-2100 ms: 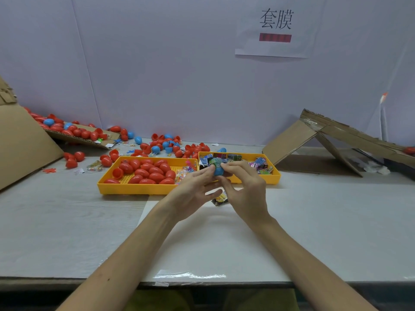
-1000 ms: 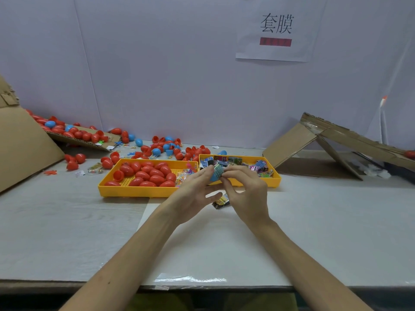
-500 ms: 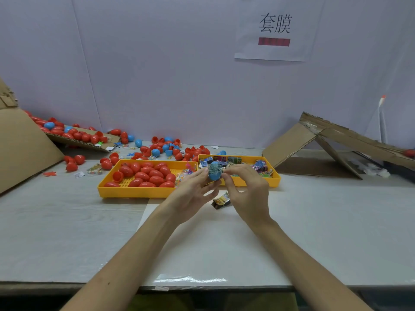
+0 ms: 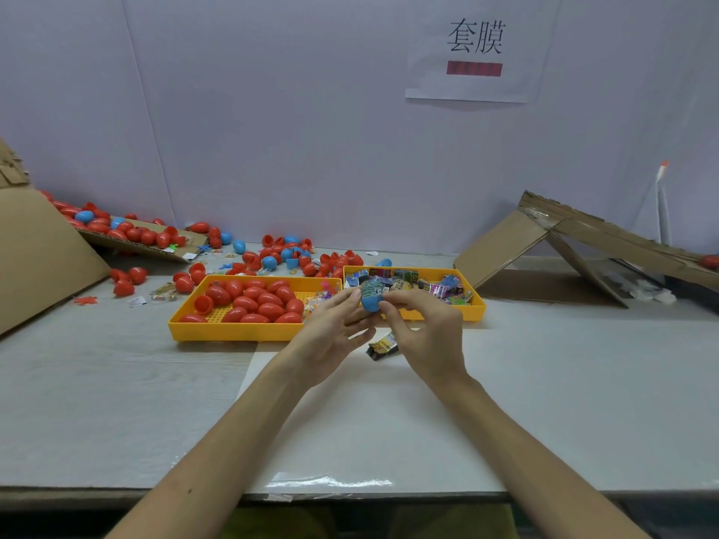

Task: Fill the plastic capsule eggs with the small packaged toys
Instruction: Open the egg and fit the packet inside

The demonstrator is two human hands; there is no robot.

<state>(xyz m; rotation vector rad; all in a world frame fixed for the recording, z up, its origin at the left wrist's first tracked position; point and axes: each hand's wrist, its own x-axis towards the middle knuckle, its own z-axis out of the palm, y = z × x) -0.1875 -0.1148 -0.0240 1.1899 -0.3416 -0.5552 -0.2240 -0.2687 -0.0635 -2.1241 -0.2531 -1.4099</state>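
Observation:
A blue egg half (image 4: 371,302) with a packaged toy (image 4: 370,290) sticking out of its top is held between both hands above the table. My left hand (image 4: 330,336) pinches it from the left with fingertips. My right hand (image 4: 426,330) pinches it from the right with thumb and fingers. Another packaged toy (image 4: 383,346) lies on the table just under my hands. Behind them, a yellow tray (image 4: 233,330) holds several red eggs (image 4: 256,299) and a second yellow tray (image 4: 476,303) holds several packaged toys (image 4: 443,287).
Loose red and blue eggs (image 4: 295,256) lie scattered behind the trays and on a cardboard flap (image 4: 148,247) at the back left. A large cardboard sheet (image 4: 35,250) leans at the left. A folded cardboard box (image 4: 576,243) sits at the back right. White wall behind.
The packaged toy has gone further into the blue egg half, and both hands have turned the egg slightly while holding it in about the same place.

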